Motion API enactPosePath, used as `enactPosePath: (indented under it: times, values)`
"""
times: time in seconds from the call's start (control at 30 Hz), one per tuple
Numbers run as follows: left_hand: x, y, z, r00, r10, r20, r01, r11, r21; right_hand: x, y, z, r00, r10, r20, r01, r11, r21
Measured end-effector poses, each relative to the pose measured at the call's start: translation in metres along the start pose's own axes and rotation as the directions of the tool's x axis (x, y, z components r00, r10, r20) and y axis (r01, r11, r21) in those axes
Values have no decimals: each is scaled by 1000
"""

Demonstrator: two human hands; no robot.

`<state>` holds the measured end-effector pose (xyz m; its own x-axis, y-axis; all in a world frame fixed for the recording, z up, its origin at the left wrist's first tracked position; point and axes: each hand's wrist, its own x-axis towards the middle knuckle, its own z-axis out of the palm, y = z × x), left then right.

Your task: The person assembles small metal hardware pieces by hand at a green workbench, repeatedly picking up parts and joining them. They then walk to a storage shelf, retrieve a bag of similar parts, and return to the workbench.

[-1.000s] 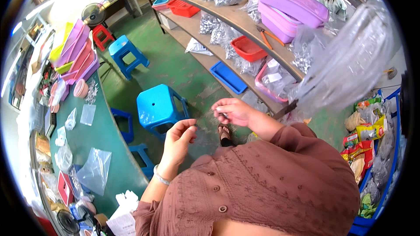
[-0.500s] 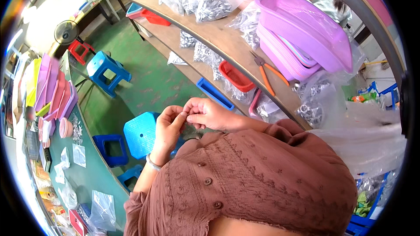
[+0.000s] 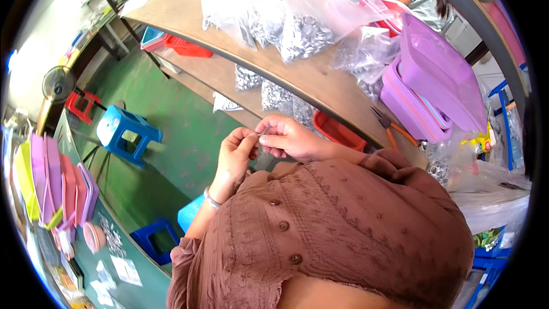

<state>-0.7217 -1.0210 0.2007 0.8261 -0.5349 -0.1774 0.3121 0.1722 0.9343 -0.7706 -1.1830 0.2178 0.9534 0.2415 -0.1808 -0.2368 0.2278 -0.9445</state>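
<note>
Quick count around the wooden shelf (image 3: 320, 88)!
Two hands at work, two blue stools (image 3: 127, 133) on the green floor, one red stool (image 3: 82, 105), one fan (image 3: 58, 84), one pair of orange-handled pliers (image 3: 394, 129).

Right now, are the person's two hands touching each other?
Touching. The head view shows the left hand and right hand meeting at their fingertips around a small metal piece, with no gap between them.

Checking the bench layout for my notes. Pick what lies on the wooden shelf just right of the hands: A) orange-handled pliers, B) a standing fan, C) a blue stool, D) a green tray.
A: the orange-handled pliers lie on the wooden shelf beside the purple trays, right of the right hand.
</note>
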Motion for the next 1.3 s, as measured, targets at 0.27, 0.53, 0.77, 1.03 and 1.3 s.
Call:
enactPosePath:
  times: [0.27,0.53,0.77,1.03,1.3]
  values:
    - [78,53,-95,991,-133,-34,127,983,-130,111,-15,14,1000,24,-13,-21,978,205]
    - [140,54,-111,957,-229,177,269,929,-255,145,-31,-3,993,36,-112,-13,980,199]
    - [167,70,-116,936,-250,247,290,947,-140,175,-45,-20,999,34,-39,-33,999,18]
    - [237,91,-159,720,-427,547,549,833,-73,236,-40,-26,978,-113,-176,69,969,-236]
    - [320,150,-241,573,-548,610,549,809,211,337,-45,20,869,-281,-407,129,923,-362]
